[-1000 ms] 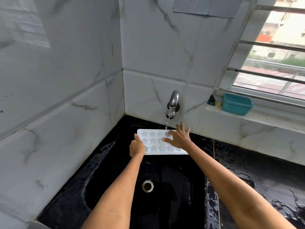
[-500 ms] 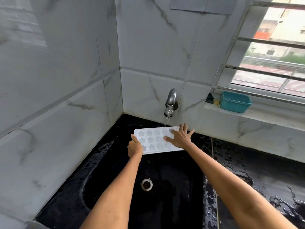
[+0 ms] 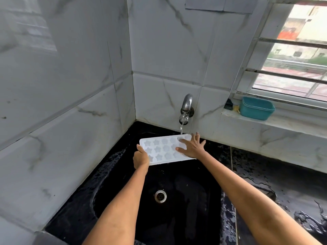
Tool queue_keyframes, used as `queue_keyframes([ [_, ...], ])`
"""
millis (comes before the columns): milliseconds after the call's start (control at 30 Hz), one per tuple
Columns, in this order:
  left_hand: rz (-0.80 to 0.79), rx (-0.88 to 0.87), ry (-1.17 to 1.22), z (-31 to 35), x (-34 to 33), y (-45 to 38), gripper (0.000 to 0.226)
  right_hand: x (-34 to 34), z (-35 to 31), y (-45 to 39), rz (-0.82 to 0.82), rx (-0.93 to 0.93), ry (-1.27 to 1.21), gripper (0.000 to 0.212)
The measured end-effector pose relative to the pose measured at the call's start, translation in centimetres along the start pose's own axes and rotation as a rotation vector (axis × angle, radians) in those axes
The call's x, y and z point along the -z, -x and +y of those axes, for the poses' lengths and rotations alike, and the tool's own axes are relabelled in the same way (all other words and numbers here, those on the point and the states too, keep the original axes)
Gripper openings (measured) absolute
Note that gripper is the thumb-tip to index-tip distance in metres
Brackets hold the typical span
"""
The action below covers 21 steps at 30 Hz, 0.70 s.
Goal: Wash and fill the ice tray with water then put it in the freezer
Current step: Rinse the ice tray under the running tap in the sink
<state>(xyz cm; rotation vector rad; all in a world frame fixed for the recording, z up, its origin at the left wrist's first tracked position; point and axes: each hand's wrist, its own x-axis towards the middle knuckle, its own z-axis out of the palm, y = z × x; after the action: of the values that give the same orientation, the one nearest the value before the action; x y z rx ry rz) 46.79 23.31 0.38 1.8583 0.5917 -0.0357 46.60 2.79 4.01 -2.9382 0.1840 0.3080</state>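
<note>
A white ice tray (image 3: 162, 149) with star-shaped cells hangs level over the black sink (image 3: 185, 200), under the metal tap (image 3: 185, 110). A thin stream of water (image 3: 181, 130) falls from the tap onto the tray's far right corner. My left hand (image 3: 140, 158) grips the tray's near left corner. My right hand (image 3: 192, 147) lies flat on the tray's right part with its fingers spread, touching the cells.
The sink has a round metal drain (image 3: 160, 196) at its bottom. Wet black counter (image 3: 283, 191) runs to the right. A teal plastic tub (image 3: 256, 108) stands on the window ledge at right. Marble-tiled walls close in on the left and behind the tap.
The tray has tilted slightly and shifted a little left under the stream. My right hand has slid over the tray's right cells. My left hand keeps its grip.
</note>
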Motion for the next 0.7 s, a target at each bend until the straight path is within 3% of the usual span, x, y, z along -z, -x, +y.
queue_keyframes([
  [233, 0.002, 0.024, 0.020, -0.7, 0.3, -0.2, 0.066, -0.4, -0.3, 0.0, 0.005, 0.039, 0.003, 0.058],
  [367, -0.006, 0.034, 0.053, -1.1, 0.6, -0.2, 0.067, -0.4, 0.3, 0.0, 0.089, 0.044, -0.321, 0.054],
  [467, -0.030, 0.016, 0.118, -1.4, 0.8, -0.4, 0.067, -0.5, 1.0, 0.2, 0.094, -0.126, -0.683, 0.072],
  [600, -0.170, -0.116, 0.010, -2.2, 1.3, -1.0, 0.057, -1.5, 3.3, 1.0, 0.027, -0.229, -0.799, 0.038],
  [700, -0.373, -0.217, -0.192, -3.7, 1.7, -1.8, 0.055, -2.7, 4.6, 1.9, 0.139, -0.218, -0.732, 0.039],
])
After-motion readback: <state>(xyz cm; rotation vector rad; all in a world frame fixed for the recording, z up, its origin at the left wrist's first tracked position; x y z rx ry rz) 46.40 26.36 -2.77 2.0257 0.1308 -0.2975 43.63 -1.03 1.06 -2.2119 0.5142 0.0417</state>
